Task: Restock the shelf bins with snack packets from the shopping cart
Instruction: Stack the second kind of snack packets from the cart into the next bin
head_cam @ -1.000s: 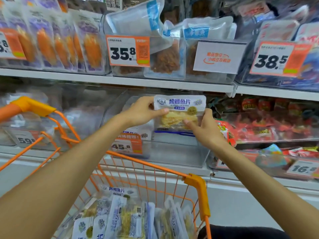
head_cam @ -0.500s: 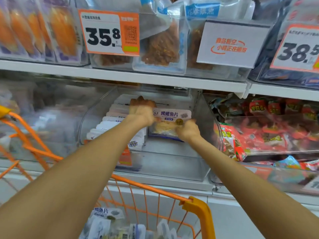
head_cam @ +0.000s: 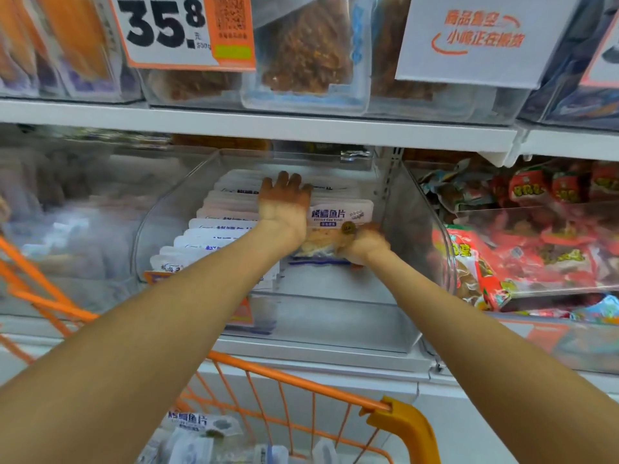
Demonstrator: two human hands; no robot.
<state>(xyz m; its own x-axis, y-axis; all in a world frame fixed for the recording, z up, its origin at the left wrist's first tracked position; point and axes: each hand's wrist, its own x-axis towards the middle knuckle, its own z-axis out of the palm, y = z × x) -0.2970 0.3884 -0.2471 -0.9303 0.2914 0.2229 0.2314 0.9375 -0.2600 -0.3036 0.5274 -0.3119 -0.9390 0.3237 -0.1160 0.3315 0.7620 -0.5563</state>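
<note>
A white fish-slice snack packet [head_cam: 338, 226] with blue print stands in the right half of a clear shelf bin [head_cam: 415, 229]. My right hand [head_cam: 363, 244] grips its lower right corner. My left hand [head_cam: 284, 202] lies with fingers straight, reaching deeper into the bin and touching packets behind it. A row of the same packets [head_cam: 214, 232] fills the bin's left half. More packets [head_cam: 197, 426] lie in the orange shopping cart [head_cam: 398, 420] below my arms.
The shelf board [head_cam: 268, 125] runs just above the bin, with bins of dried meat snacks and a 35.8 price tag [head_cam: 181, 28] over it. A neighbouring bin of red packets [head_cam: 536, 249] sits to the right. Blurred clear bins stand to the left.
Both hands moved the packet from in front of the bin into its right half. My left hand let go of the packet's side and now reaches further back with straight fingers.
</note>
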